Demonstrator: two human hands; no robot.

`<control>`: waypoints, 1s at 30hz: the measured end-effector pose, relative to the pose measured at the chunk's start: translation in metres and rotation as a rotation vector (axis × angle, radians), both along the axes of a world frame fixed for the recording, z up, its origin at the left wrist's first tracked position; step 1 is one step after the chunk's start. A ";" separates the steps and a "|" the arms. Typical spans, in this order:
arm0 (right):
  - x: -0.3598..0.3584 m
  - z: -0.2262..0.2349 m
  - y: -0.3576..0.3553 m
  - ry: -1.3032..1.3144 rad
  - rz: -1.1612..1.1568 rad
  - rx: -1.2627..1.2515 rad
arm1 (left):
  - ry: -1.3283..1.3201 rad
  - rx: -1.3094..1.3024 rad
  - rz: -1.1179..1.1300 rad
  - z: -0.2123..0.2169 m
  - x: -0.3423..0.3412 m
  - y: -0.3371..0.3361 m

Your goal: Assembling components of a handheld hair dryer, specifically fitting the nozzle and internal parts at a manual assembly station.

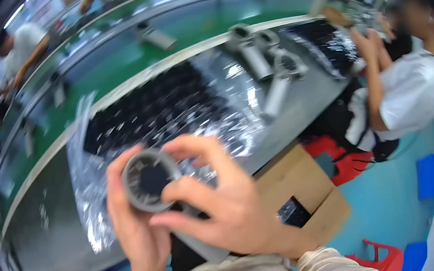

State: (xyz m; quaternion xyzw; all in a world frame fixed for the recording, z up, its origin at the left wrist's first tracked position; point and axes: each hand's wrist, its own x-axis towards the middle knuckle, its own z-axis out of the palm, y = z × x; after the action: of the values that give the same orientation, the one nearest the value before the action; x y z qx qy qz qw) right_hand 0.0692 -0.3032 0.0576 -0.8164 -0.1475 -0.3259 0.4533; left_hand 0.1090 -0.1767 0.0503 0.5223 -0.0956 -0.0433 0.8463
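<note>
Above the near edge of the workbench I hold a grey housing (132, 193) with a round, ring-shaped head, its opening turned up toward me. A dark disc-like part (153, 180) shows inside the ring. My left hand (132, 223) wraps around the ring's left side and underside. My right hand (220, 201) reaches over from the right, fingertips on the rim and at the opening, the thumb below. A grey tube (201, 247), apparently the housing's handle, runs down under my right hand. Beyond my hands lies a clear plastic bag sheet (92, 207) with many black parts (158, 105).
Several similar grey housings (256, 59) lie at the bench's far right. Behind runs a green conveyor (197, 25) carrying another housing (160, 37). An open cardboard box (311, 183) stands below the bench edge. A co-worker (413, 82) sits at the right, near another bag of black parts (320, 45).
</note>
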 end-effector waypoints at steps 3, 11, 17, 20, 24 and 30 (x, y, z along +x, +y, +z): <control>-0.007 0.004 0.004 0.008 -0.011 -0.009 | 0.002 -0.033 0.024 0.005 -0.006 -0.004; 0.004 0.005 -0.013 0.002 0.024 -0.113 | 0.047 -0.102 -0.035 0.002 0.018 -0.014; -0.005 -0.014 0.000 0.221 0.160 0.545 | 0.089 -0.337 -0.214 0.009 0.027 -0.022; -0.011 -0.012 0.021 0.338 0.253 0.846 | 0.090 -0.314 -0.182 -0.001 0.030 -0.023; -0.014 -0.007 0.019 0.539 0.208 0.908 | -0.542 0.185 0.282 -0.010 0.034 -0.022; -0.021 -0.010 0.015 0.216 -0.081 0.497 | -1.038 0.759 0.349 -0.003 0.002 0.013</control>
State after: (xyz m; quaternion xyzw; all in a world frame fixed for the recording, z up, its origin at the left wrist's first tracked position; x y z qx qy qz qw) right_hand 0.0482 -0.2886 0.0476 -0.7154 0.0190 -0.2809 0.6395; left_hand 0.1112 -0.1636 0.0470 0.7450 -0.3826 0.3209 0.4423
